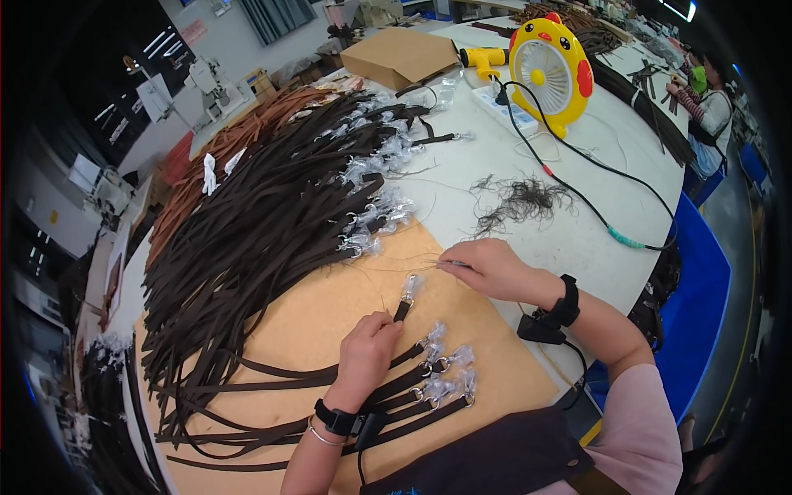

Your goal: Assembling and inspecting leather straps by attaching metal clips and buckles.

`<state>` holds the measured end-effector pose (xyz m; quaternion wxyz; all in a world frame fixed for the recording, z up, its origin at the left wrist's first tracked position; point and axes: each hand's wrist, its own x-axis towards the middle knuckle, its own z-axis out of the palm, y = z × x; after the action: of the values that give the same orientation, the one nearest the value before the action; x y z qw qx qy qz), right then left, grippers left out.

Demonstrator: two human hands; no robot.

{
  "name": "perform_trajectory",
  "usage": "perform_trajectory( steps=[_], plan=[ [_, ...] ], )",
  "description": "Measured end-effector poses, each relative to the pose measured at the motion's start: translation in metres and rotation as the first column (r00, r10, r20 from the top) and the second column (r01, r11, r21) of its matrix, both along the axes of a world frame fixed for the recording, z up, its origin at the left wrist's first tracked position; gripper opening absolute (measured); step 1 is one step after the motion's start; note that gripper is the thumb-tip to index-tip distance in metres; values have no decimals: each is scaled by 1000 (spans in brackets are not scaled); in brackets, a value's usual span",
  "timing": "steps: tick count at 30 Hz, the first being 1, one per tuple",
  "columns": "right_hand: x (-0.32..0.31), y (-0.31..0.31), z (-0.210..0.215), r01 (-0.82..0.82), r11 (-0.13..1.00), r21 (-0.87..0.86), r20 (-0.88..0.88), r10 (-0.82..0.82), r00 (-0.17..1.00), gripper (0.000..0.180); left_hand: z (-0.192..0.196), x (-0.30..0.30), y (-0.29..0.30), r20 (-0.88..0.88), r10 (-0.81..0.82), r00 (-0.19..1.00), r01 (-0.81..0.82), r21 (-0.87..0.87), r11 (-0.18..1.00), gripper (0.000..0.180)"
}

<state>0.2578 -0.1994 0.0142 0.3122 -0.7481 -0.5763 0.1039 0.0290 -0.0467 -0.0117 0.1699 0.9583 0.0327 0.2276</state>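
My left hand (367,355) presses down on a dark brown leather strap (403,310) whose wrapped metal clasp (409,286) points away from me, on a tan cardboard sheet (330,305). My right hand (491,268) pinches a small thin metal tool (452,264) just right of the clasp, with fine threads trailing from its tip. Under and beside my left wrist lie several finished straps with wrapped clasps (445,375). Both wrists wear black bands.
A big heap of dark brown straps (247,231) covers the left of the white table (528,157), with tan straps behind. A tuft of cut threads (524,200), a yellow chick-shaped fan (549,70), its black cable, a cardboard box (396,56). Another person sits far right.
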Motion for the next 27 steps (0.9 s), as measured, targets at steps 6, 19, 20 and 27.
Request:
perform_trajectory(
  steps=[6, 19, 20, 27],
  plan=[
    [-17, 42, -22, -277, 958, 81, -6, 278, 961, 18, -14, 2, -2, 38, 80, 996, -64, -313, 947, 25],
    [-25, 32, -52, -197, 980, 35, -299, 198, 933, 21, -16, 22, -1, -224, 199, 954, -291, -535, 793, 24],
    [-26, 33, -53, -184, 981, 69, -292, 196, 936, 21, -17, 23, -2, -215, 214, 953, -299, -555, 776, 22],
    [-36, 37, -62, 19, 986, 167, -358, 43, 933, 17, -18, 30, -12, -206, 256, 944, -328, -532, 780, 19]
  ],
)
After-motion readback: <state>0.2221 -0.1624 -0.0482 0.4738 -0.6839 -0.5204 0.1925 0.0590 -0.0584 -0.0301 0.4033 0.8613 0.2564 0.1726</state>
